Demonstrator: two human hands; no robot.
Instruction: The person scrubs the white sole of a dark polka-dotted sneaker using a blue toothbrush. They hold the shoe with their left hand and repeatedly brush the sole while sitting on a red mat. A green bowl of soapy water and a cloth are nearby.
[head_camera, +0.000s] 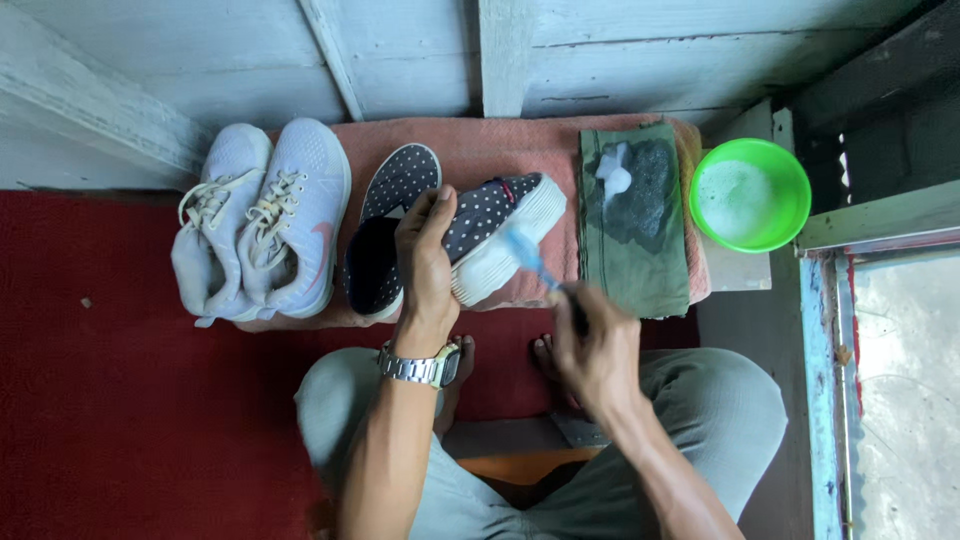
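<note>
My left hand (425, 262) grips the dotted shoe (490, 232), tilted on the towel (480, 150); my right hand (597, 350) holds a toothbrush (530, 255) against its white sole.

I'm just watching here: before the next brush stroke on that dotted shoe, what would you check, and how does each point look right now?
1. Left hand grips the dotted shoe: ok.
2. Right hand holds the brush: ok.
3. Bristles against the white sole: cannot tell, blurred.
4. Green bowl holds sudsy water: ok.
5. Pink towel lies under the shoe: ok.
6. Light sneakers sit apart from the brushing: ok.
</note>
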